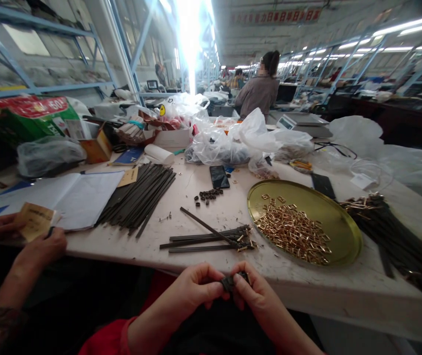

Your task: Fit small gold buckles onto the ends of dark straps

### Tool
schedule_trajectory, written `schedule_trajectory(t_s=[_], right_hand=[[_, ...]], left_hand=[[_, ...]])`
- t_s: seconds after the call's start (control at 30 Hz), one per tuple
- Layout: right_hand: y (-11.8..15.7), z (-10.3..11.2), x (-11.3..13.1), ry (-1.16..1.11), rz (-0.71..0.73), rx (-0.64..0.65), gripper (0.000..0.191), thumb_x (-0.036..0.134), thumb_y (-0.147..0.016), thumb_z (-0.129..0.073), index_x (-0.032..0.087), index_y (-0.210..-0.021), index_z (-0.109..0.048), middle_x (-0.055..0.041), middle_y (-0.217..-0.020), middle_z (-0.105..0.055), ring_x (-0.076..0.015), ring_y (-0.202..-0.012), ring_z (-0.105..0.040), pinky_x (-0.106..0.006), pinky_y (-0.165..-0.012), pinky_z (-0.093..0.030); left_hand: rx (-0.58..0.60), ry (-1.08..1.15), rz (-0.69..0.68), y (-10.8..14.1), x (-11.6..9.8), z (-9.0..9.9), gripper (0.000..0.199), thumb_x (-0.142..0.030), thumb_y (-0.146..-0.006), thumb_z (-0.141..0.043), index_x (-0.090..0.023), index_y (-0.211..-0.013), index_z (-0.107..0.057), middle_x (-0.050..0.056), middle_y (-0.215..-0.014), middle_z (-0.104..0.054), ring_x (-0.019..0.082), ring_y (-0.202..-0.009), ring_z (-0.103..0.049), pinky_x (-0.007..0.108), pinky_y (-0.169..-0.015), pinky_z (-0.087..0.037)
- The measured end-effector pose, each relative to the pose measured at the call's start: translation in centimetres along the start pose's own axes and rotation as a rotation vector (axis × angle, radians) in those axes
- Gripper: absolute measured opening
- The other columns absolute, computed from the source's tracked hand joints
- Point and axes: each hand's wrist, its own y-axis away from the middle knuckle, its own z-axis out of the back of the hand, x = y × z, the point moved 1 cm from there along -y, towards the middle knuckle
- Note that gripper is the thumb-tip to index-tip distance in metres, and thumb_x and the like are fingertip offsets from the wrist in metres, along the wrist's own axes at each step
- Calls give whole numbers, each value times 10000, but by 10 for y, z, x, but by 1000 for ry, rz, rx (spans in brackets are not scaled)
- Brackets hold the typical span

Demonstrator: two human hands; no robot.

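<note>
My left hand and my right hand meet just off the table's front edge. Both pinch a short dark strap, its lower part lost against the dark clothing below. A bit of metal seems to show by my right fingertips, too small to make out. Just beyond my hands, several dark straps lie in a loose bundle with gold buckles at their right ends. On the right, a round gold tray bears a heap of small gold buckles.
Small dark loops lie near a phone. A fan of dark straps is at left, finished-looking buckled straps at right. A co-worker's hands hold a brown card beside an open notebook. Plastic bags crowd the back.
</note>
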Motion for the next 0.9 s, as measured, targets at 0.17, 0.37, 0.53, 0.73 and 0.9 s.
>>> schedule_trajectory(t_s=[0.17, 0.37, 0.53, 0.73, 0.9], right_hand=[[-1, 2, 3, -46, -23, 72, 318, 520, -822, -422, 202, -823, -412, 60, -553, -491, -81, -457, -364, -221, -461, -253], [2, 10, 2, 190, 76, -22, 300, 497, -831, -429, 198, -814, -451, 61, -581, -428, -95, -516, -372, -220, -485, -291], [3, 13, 3, -20, -69, 145, 291, 487, -852, -390, 200, -817, -416, 86, -488, -406, -80, -442, -334, -209, -444, -248], [6, 16, 5, 176, 49, 30, 306, 501, -848, -399, 199, -821, -443, 69, -563, -414, -85, -485, -354, -212, -448, -269], [10, 17, 2, -3, -16, 81, 315, 506, -842, -436, 193, -804, -431, 87, -510, -408, -70, -456, -346, -200, -442, -245]], left_hand=[[50, 209, 39, -4, 4, 0, 266, -331, -640, -708, -122, -734, -575, 15, -648, -616, 42, -470, -367, 176, -452, -211], [0, 44, 8, -10, 9, -5, 276, -360, -671, -696, -135, -730, -547, -26, -620, -568, 68, -566, -432, 175, -534, -290], [-6, -11, -19, -11, 13, -6, 293, -398, -669, -689, -139, -724, -562, -31, -648, -537, 85, -607, -434, 183, -563, -312], [58, -90, 22, -11, 3, -9, 336, -467, -721, -620, -142, -716, -538, -37, -620, -500, 75, -575, -397, 173, -523, -280], [111, -276, 24, -4, -6, -13, 406, -525, -769, -525, -124, -721, -568, -47, -572, -431, 69, -520, -339, 187, -463, -230]])
